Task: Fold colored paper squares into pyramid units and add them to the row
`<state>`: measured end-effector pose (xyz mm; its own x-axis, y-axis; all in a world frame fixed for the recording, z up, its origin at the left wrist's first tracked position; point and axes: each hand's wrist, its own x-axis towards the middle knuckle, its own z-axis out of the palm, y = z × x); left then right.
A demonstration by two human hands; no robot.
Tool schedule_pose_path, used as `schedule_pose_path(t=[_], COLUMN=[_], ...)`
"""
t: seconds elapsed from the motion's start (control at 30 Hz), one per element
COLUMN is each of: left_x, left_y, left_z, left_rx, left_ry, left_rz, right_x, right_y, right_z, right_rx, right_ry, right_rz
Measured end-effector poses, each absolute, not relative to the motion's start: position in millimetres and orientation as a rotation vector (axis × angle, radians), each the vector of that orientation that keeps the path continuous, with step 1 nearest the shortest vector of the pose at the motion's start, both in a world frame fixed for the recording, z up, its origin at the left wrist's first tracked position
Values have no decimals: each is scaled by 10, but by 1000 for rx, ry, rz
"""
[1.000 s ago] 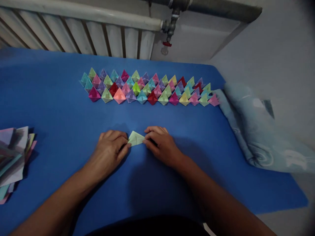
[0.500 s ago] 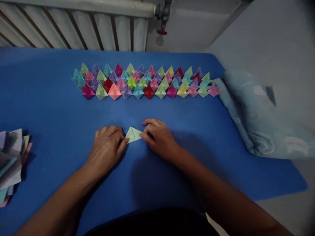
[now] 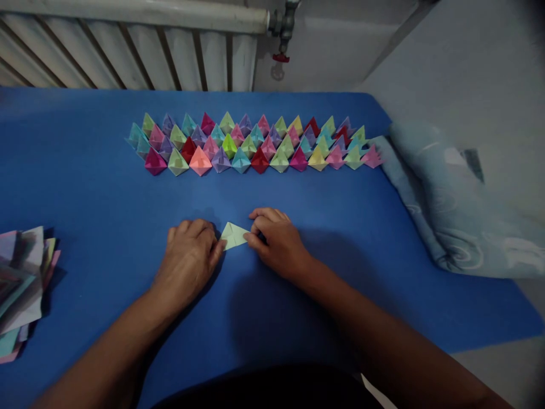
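Observation:
Between my hands a small pale green folded paper shows a triangular shape with a crease near its peak. My left hand pinches its left corner, thumb on top and fingers curled. The right corner is gripped by my right hand, between thumb and curled fingers. Beyond the hands stand several rows of folded paper boats in pink, green, purple, blue, red and yellow.
Loose colored paper sheets lie in a pile at the left edge of the blue table. A folded grey-blue blanket rests at the right. Behind the table are a white radiator and a red-handled valve.
The whole view has shifted slightly, so everything sits a little further right and lower. Both hands keep hold of the folded paper, whose visible crease looks slightly different.

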<state>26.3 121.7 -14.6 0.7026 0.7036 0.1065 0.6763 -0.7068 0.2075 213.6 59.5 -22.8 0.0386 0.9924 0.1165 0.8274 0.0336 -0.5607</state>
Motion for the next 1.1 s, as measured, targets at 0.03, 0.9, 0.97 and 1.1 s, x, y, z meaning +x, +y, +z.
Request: schedule_pose_path(t=[0.03,0.9,0.97,1.1], left_x=[272,237,210,157], left_y=[1212,1145,1134,1084], left_z=[-132,-133,-137,-163], left_rx=[2759,2833,2820,2935], left_ry=[1139,1276,1295,1238], left_rz=[240,136,162,344], right_x=[2133,2065,2065,2066], right_y=[591,585,593,608], right_z=[-227,-232,-236,-229], right_rx=[-1839,-1822,-1818,-1829], right_ry=[-1851,-2227,-2223,-2238], right_rz=[427,214,213,233])
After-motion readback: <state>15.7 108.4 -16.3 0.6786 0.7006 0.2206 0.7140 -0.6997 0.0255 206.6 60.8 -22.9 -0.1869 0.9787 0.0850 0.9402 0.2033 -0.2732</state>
